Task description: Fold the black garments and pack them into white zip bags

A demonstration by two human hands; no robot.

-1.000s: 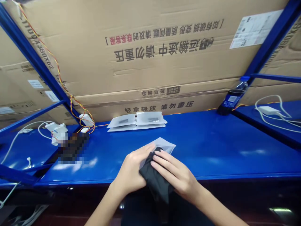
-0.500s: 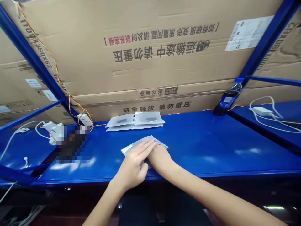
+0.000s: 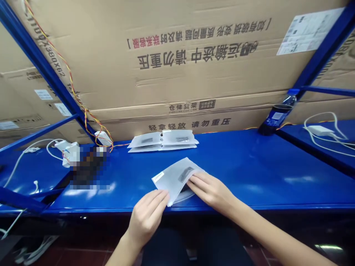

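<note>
A frosted zip bag (image 3: 174, 179) lies tilted near the front edge of the blue shelf, with a pale label strip at its left corner and a dark printed patch on top. Its near corner is pinched between the thumb and fingers of my left hand (image 3: 148, 216). My right hand (image 3: 212, 188) grips the bag's right side, fingertips by the dark patch; its thumb is hidden. Below the bag's near edge shows something dark and a whitish curved edge, which I cannot make out. Farther back, similar frosted bags (image 3: 177, 137) lie stacked in two side-by-side piles.
Behind the blue shelf (image 3: 235, 166) stands a large cardboard sheet (image 3: 194, 85). A dark bottle with a blue cap (image 3: 276, 118) is at the back right. White adapters (image 3: 70, 153), red-yellow wires and a blurred dark item (image 3: 90, 168) sit at left; a white charger (image 3: 320, 130) lies at right.
My hands have parted from their overlapped position on the bag. The left has moved down-left to its near corner, the right to its right side. The bag is now lifted and more exposed.
</note>
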